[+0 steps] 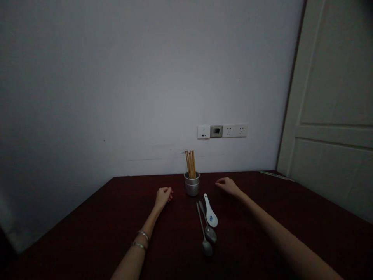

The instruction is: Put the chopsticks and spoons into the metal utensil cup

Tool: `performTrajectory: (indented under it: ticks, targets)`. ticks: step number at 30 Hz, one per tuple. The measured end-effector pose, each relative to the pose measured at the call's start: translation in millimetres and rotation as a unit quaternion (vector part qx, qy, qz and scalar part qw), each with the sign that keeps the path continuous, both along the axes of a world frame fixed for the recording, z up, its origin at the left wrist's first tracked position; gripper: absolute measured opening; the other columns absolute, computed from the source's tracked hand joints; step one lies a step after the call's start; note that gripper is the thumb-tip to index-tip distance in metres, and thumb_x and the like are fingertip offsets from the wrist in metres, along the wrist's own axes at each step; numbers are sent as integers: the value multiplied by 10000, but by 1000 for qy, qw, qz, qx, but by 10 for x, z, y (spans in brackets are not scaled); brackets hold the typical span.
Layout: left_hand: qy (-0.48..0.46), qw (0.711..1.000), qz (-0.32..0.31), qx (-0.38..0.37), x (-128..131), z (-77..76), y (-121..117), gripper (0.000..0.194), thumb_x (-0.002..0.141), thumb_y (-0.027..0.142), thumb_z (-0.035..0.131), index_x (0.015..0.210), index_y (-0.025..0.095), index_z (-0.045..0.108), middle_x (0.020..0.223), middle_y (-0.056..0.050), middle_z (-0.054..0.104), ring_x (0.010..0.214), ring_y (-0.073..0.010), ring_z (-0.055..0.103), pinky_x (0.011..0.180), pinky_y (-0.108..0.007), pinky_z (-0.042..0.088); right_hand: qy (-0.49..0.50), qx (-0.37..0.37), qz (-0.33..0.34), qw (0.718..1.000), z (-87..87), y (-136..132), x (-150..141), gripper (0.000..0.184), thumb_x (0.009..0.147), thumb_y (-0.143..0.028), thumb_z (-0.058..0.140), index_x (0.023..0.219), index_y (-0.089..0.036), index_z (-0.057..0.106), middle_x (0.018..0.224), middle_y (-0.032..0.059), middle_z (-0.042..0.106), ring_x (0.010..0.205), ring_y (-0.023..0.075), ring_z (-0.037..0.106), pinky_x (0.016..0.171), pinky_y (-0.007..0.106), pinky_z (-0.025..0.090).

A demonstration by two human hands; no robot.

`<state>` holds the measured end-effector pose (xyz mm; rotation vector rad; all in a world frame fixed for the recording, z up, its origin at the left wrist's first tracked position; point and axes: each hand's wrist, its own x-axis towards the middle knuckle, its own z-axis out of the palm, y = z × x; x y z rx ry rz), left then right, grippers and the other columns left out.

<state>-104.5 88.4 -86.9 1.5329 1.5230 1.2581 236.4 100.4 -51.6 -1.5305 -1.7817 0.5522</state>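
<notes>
My left hand (163,196) rests on the dark table to the left of a metal cup (192,188), its fingers curled in and nothing visible in them. My right hand (229,186) is to the right of the cup, fingers loosely bent toward it and holding nothing I can see. Several wooden chopsticks (190,164) stand upright in the cup. In front of it lie a white ceramic spoon (211,216) with a blue mark and two metal spoons, one long-handled (206,247) and one beside it (210,234). Neither hand touches the spoons or the cup.
The dark red-brown table (96,229) meets a pale wall (145,97) at the back. Wall sockets (234,131) sit above its far edge. A pale panelled door (332,97) stands at the right, and a thin flat strip (276,175) lies in the far right corner.
</notes>
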Motion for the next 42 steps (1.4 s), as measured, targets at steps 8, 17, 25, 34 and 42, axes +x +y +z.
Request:
performTrajectory:
  ticks: [8, 17, 25, 34, 42]
  targets:
    - [11, 1000, -4, 2, -10, -25, 26, 320, 698, 410, 433, 596, 132, 554, 427, 2, 513, 358, -86, 437, 390, -188, 322, -235, 62, -10, 970, -509, -437, 198, 445, 813, -371, 396, 1158, -132, 543, 1255, 141, 478, 1200, 231, 388, 998, 365, 267]
    - [69, 997, -9, 33, -6, -2, -26, 333, 701, 406, 424, 608, 132, 589, 444, -6, 536, 380, -91, 436, 432, -198, 320, -249, 74, -41, 965, -521, -541, 152, 423, 820, -299, 354, 1165, -137, 537, 1263, 129, 472, 1197, 223, 392, 1003, 374, 251]
    - [55, 997, -56, 3, 18, 117, -101, 398, 705, 472, 430, 678, 107, 586, 477, -1, 536, 369, -72, 396, 400, -187, 285, -249, 84, -40, 964, -524, -531, 159, 407, 809, -282, 372, 1141, -136, 556, 1247, 118, 492, 1170, 223, 425, 990, 361, 280]
    - [246, 941, -215, 84, 216, 375, -469, 226, 699, 308, 535, 757, 127, 657, 691, -32, 624, 612, -116, 535, 555, -199, 389, -254, 100, -42, 961, -482, -556, 148, 410, 811, -294, 361, 1117, -122, 574, 1207, 125, 526, 1140, 216, 457, 975, 341, 304]
    - [491, 763, -344, 241, 639, 508, -986, 202, 777, 185, 488, 941, 215, 601, 872, -14, 604, 750, -120, 570, 628, -196, 398, -244, 96, -45, 964, -500, -546, 159, 403, 807, -297, 374, 1115, -132, 575, 1213, 123, 521, 1145, 217, 451, 977, 346, 296]
